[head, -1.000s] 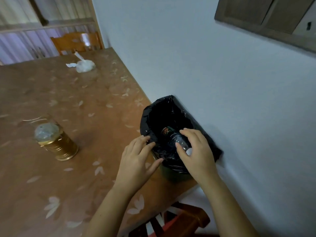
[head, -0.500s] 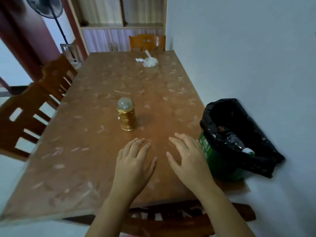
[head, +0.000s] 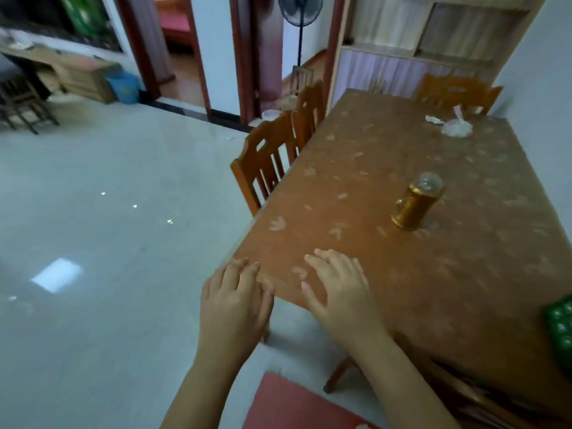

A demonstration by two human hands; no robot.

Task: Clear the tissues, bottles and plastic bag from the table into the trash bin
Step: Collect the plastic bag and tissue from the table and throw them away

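Observation:
A knotted clear plastic bag (head: 457, 126) lies at the far end of the brown leaf-patterned table (head: 387, 168), with a crumpled white tissue (head: 434, 119) just left of it. Only a green corner of the trash bin (head: 561, 323) shows at the right edge; its black liner and the bottle inside are out of view. My left hand (head: 235, 301) hovers over the table's near left corner, fingers spread, holding nothing. My right hand (head: 340, 289) is over the near edge of the table, also open and empty.
A gold lantern with a clear dome (head: 416, 205) stands mid-table. Wooden chairs (head: 272, 159) line the table's left side, another chair (head: 455, 92) stands at the far end. A standing fan (head: 299, 23) is by the doorway. Pale tiled floor (head: 108, 227) stretches left.
My right hand let go of the bottle in the bin and both hands drew back over the table. The view swung left, so the bin is almost out of frame.

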